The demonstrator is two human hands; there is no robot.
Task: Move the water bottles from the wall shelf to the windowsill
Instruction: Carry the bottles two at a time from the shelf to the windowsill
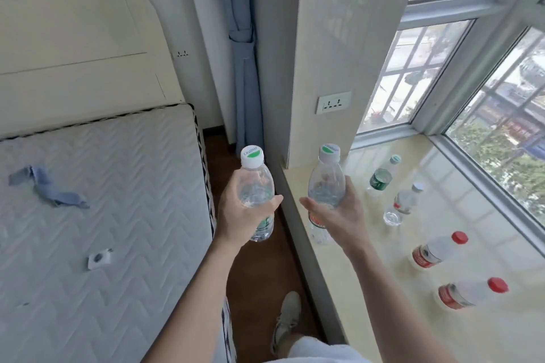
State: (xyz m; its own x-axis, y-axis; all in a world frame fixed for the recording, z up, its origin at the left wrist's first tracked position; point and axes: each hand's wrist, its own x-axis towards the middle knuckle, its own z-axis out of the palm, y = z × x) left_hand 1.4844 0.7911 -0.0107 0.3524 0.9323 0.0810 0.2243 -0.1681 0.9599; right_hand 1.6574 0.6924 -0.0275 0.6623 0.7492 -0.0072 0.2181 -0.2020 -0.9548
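A: Start with the fingers. What have they got?

B: The left hand [244,215] has its fingers wrapped round the middle of a clear bottle [256,186] with a white and green cap. The right hand [336,212] cradles a second bottle [326,183] of the same kind from below and behind, fingers closed on it. Both bottles are upright and in the air.

A: Where are they relative to the windowsill [348,289]?

B: The right one hangs over its near edge. The left one is over the strip of floor [253,283] between the bed [103,200] and the sill.

A: Anything set down already?

B: Four bottles: a green-label one [380,178] and a clear one [402,203] further in, two red-capped ones [436,250] [469,293] nearer. The wall shelf is not in view.

A: So which step is this?

B: I'd judge it the carry, just short of placing. Next, each bottle needs lowering onto a bare patch, bottom flat, clear of the others, before the fingers let go.
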